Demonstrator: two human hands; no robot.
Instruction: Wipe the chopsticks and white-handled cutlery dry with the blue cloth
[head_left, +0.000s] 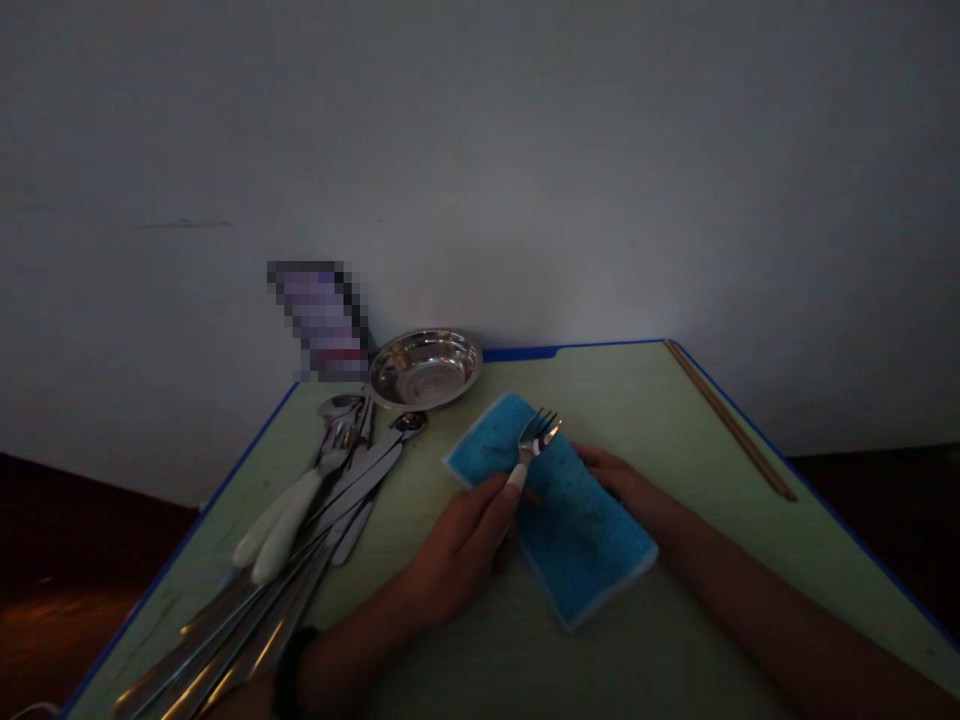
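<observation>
My left hand (469, 535) grips a fork (516, 480) by its pale handle, tines pointing up and away from me. Just behind the fork is a blue cloth (581, 520) with a whitish edge, held above the table. My right hand (611, 475) is at the cloth's right side, its fingers partly hidden behind the fabric and closed on it. Left of my hands lies a pile of cutlery (360, 480), with spoons, metal handles and two white-handled pieces (281, 525).
A round steel bowl (427, 370) stands at the back of the pale green table (600, 385). A blurred-out upright device (319, 320) leans against the wall beside it. Wooden chopsticks (727, 420) lie along the right edge. Blue trim borders the tabletop.
</observation>
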